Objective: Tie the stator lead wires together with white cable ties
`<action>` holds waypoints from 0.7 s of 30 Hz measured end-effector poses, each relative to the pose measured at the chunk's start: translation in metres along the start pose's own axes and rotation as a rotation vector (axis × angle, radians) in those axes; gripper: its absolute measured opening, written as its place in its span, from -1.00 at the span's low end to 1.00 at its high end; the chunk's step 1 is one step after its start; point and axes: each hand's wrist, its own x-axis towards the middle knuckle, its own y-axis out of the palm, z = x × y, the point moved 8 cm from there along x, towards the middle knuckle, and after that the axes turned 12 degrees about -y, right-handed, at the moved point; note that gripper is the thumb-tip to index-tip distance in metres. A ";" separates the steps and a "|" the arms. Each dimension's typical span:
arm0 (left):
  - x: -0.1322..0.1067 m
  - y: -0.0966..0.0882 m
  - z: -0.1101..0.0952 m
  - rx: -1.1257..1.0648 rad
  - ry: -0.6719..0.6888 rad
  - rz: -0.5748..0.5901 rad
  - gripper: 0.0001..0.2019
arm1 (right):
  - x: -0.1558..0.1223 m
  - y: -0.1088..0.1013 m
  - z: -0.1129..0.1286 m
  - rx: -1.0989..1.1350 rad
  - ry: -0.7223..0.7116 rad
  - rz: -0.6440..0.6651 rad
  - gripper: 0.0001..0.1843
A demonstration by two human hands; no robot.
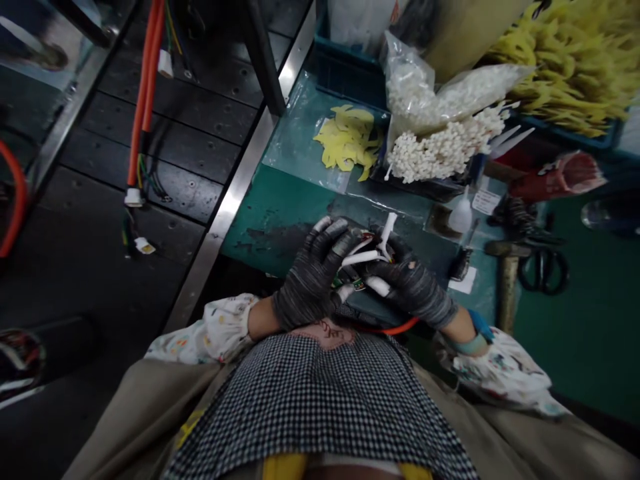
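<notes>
Both of my hands wear dark grey gloves with pale fingertips and meet low over the bench edge, close to my checked apron. My left hand is closed round the left side of a small wired unit, its thumb by a green circuit board. My right hand grips the unit's right side, thumb and fingers bent near the wires. Between the hands, a white sleeve lies sideways and another white sleeve points up and away. Below is a dark casing, partly hidden, with an orange cable beside it.
Yellow flat pieces and bagged white small parts lie behind. A hammer, scissors and a red cup stand right. Beyond the metal rail, orange cables with white connectors lie on a dark slatted surface.
</notes>
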 end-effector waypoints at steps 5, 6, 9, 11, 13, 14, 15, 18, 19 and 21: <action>-0.003 0.006 -0.006 0.032 0.049 0.030 -0.13 | 0.002 0.006 -0.003 0.050 -0.121 0.038 -0.60; -0.004 0.006 -0.006 0.047 0.057 0.026 -0.15 | 0.001 0.006 -0.003 0.041 -0.136 0.021 -0.62; -0.006 0.008 -0.006 0.071 0.062 0.017 -0.19 | -0.002 0.003 0.000 0.017 -0.175 -0.041 -0.70; -0.005 0.007 -0.005 0.069 0.060 0.023 -0.19 | -0.001 0.004 0.005 0.017 -0.174 -0.034 -0.71; -0.003 0.005 -0.006 0.058 0.056 0.035 -0.16 | -0.001 0.006 0.009 -0.001 -0.105 0.006 -0.71; -0.001 0.004 -0.006 0.048 0.055 0.039 -0.15 | -0.001 0.005 0.010 -0.014 -0.062 0.015 -0.70; 0.001 0.003 -0.007 0.037 0.050 0.044 -0.13 | -0.001 0.005 0.012 -0.025 -0.023 0.017 -0.69; 0.006 -0.001 -0.009 0.011 0.041 0.041 -0.12 | -0.001 0.004 0.016 -0.041 0.030 0.030 -0.67; 0.007 -0.002 -0.010 0.008 0.043 0.037 -0.13 | -0.001 0.004 0.016 -0.040 0.035 0.044 -0.67; 0.008 -0.004 -0.011 0.011 0.059 0.031 -0.15 | -0.001 0.005 0.013 -0.024 0.030 0.065 -0.67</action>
